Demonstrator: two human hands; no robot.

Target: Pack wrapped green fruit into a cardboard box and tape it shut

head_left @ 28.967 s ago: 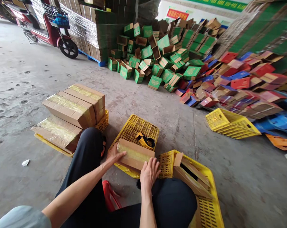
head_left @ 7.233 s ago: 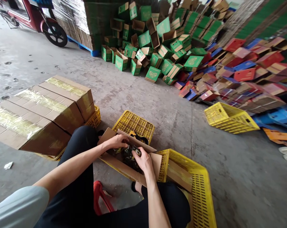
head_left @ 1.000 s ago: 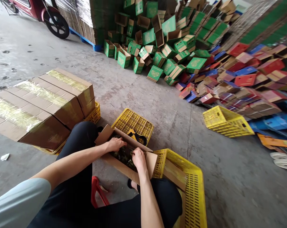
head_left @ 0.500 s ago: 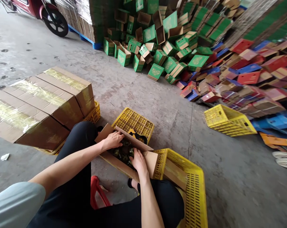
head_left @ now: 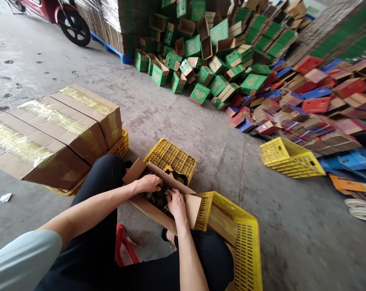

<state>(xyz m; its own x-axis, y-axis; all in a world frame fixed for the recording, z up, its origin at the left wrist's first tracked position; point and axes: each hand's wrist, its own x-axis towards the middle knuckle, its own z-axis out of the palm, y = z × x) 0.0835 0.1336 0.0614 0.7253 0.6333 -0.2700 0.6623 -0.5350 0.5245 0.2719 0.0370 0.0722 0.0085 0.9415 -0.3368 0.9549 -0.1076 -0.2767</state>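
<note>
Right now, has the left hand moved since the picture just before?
Yes: compared with the open box, the left hand has shifted slightly to the right.

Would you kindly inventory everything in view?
Open carton: one, brown, at the hands
Dark items: several, dark, inside open carton
Tape dispenser: one, yellow and black, behind open carton
Taped cartons: three, brown, left
Crates: at least four, yellow, left, centre, right
Crated carton: at least one, brown, right
Green boxes: many, green, far pile
Mixed boxes: many, red and blue, right pile
Striped stack: one, green and brown, top right
Wrapped stack: one, mostly brown, top left
Pallet: one, blue, beneath wrapped stack
Scooter: one, red, top left
Stool-like object: one, red, between legs
Scrap: one, white, left floor
Right-edge objects: several, blue, orange and white
Left hand: one, bare, in open carton
Right hand: one, bare, beside left
</note>
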